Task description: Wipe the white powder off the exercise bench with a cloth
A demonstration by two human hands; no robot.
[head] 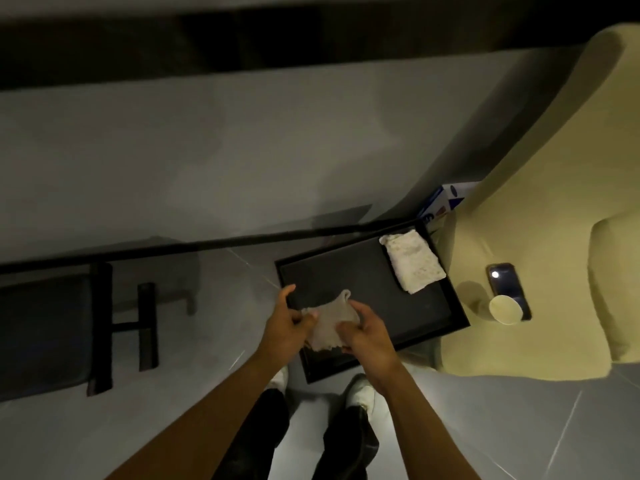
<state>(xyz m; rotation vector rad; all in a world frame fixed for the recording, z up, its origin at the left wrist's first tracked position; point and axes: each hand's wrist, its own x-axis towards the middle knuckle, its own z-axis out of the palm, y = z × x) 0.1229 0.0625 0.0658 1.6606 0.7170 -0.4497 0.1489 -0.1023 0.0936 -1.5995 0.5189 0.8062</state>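
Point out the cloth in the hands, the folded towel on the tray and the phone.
cloth point(330, 322): head view, its bare middle.
folded towel point(414, 263): head view, its top face.
phone point(509, 282): head view, its dark upper face.

Both hands point(329, 327) grip a cloth point(330, 323) above a black tray point(346, 275).

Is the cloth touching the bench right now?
No, the left hand and right hand hold the cloth over the black tray, apart from the bench.
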